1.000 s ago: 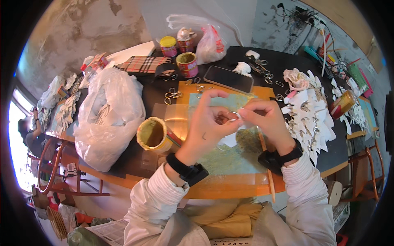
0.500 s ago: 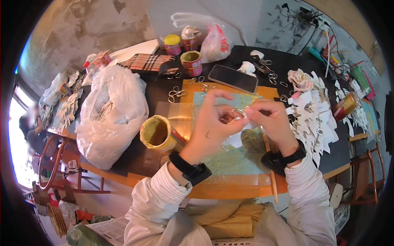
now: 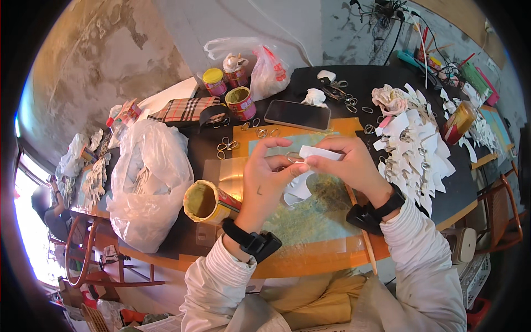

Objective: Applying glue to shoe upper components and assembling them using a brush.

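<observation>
Over the work mat, my left hand [image 3: 264, 185] pinches a small metal ring [image 3: 293, 157] between thumb and fingers. My right hand [image 3: 354, 169] has closed on a white strip [image 3: 321, 152], whose end meets the ring. Whether the strip passes through the ring is hidden by my fingertips. Below the hands, another white piece [image 3: 298, 191] lies on the greenish mat [image 3: 293, 221], beside a dark stained patch. A thin wooden stick [image 3: 362, 238] rests across the mat's right side, near my right wrist. An open yellow can [image 3: 207, 202] stands left of my left hand.
White pieces with metal rings [image 3: 415, 149] are heaped at right. A stuffed plastic bag [image 3: 152, 182] sits at left. Behind the mat lie a phone [image 3: 297, 115], loose rings [image 3: 227, 146] and several cans [image 3: 240, 103]. A person [image 3: 52, 207] is at the far left.
The white strip now sticks up between my hands, at the ring, with my right fingers on it. My view has shifted, so the table things appear further left.
</observation>
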A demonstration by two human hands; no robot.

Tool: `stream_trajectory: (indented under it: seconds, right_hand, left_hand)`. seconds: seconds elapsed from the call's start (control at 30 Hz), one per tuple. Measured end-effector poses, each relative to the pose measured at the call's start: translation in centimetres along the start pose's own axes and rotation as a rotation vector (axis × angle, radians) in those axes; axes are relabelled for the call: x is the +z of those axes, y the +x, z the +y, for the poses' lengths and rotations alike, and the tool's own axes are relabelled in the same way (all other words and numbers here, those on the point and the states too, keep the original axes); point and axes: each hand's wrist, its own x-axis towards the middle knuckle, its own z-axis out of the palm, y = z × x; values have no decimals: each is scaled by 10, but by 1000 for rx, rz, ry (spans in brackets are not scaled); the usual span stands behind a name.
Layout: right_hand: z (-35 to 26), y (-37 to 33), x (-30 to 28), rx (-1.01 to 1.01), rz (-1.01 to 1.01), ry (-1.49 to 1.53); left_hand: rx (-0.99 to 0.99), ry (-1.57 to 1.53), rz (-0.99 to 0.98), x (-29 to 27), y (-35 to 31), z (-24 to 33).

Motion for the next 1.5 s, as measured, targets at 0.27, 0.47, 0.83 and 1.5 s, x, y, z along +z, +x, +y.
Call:
stream_trajectory:
  seconds: [0.27,0.47,0.83,1.5]
  right_hand:
    - [16,3,-4,97,16,136]
    - [15,3,-1,131,-50,126]
    - [14,0,-1,120,43,316]
    - [25,4,-9,169,-7,530]
  left_hand:
    - [19,92,-3,-3,2,-15]
    - [11,24,-20,-5,3,-17]
    - [-116,-70,-272,-6,1,-10]
    - [51,136,-207,-2,-1,-11]
